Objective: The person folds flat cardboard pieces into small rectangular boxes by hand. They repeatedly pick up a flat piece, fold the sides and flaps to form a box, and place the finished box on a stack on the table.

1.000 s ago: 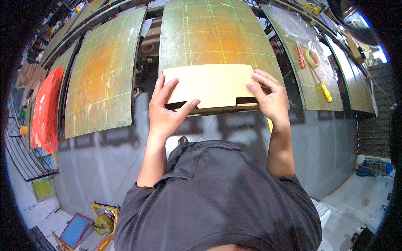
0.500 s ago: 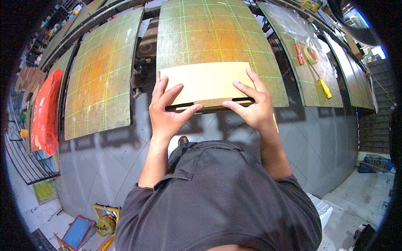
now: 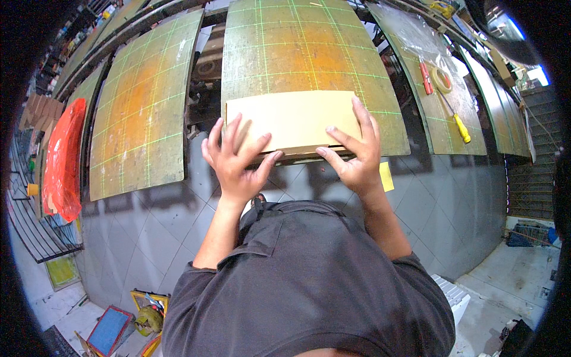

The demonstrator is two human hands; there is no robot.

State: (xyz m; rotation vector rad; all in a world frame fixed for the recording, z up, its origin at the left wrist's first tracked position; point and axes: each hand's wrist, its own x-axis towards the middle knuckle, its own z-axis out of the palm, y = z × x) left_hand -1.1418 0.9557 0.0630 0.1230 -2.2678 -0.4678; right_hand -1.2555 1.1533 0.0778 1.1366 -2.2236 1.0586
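Tan box (image 3: 297, 116): front gaps have narrowed — it's nearly closed — left hand (image 3: 238, 166) and right hand (image 3: 361, 157) spread along its front.

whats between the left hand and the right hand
In the head view, a pale tan cardboard box lies between the left hand and the right hand.

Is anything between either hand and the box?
Nothing visible: the left hand and right hand are both right at the box. The screwdriver lies clear of them, on the board to the right.
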